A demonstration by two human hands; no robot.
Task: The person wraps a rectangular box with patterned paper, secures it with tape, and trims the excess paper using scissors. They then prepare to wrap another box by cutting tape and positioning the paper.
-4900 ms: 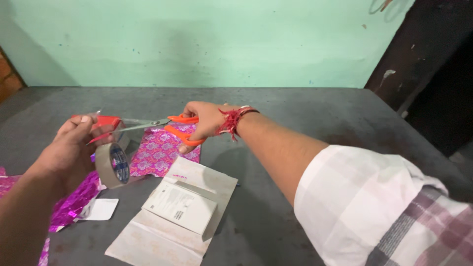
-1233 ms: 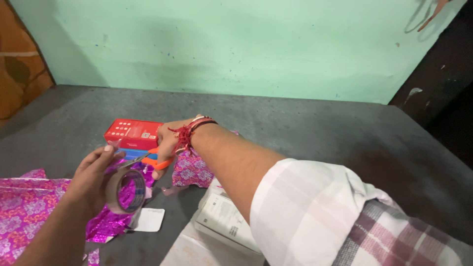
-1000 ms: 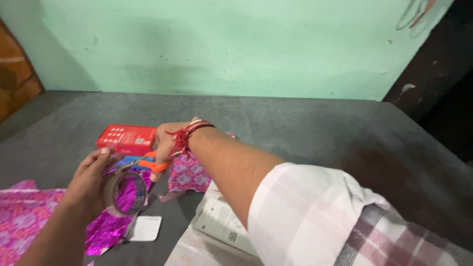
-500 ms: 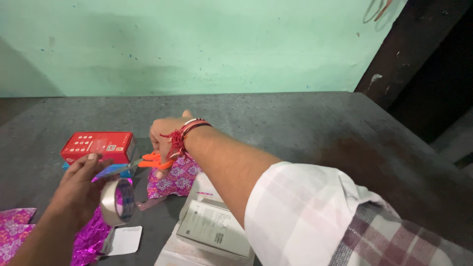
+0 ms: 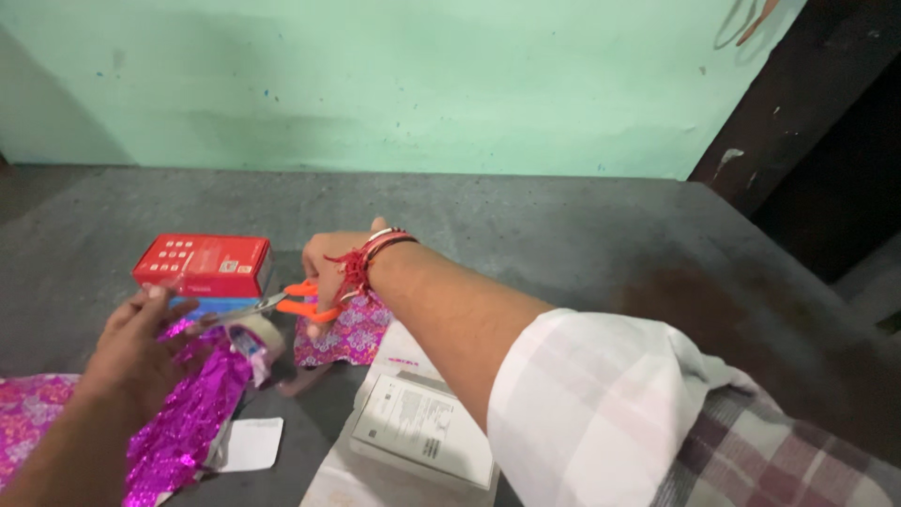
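Gripping the orange-handled scissors (image 5: pixel 298 302), the right hand (image 5: pixel 330 263) has its fingers (image 5: pixel 324 293) threaded through the loops and clenched on them, and a red thread bracelet (image 5: pixel 361 263) circles the wrist just behind. The scissors lie almost level, their long axis running from the handles at the right hand out toward the left hand (image 5: pixel 141 352), with the grey blades ending just beside the roll of clear tape (image 5: pixel 258 338). Whether the blades are parted or closed cannot be told at this size. The left hand is wrapped over the tape roll from its near-left side; its fingers curl round the roll and hold it against the shiny magenta wrapping paper (image 5: pixel 183 413), so the roll sits between the two hands, touching the left and just off the blade tips. Beyond the tape roll, toward the green wall (image 5: pixel 422 84), stands a red box (image 5: pixel 202 265) on top of something blue. To the right of the roll lies a patterned pink sheet (image 5: pixel 345 333), partly under the right wrist. Nearer the person than the roll are a small white slip (image 5: pixel 251 443) and a white box (image 5: pixel 422 427) resting on pale paper, all on the grey counter (image 5: pixel 563 225).
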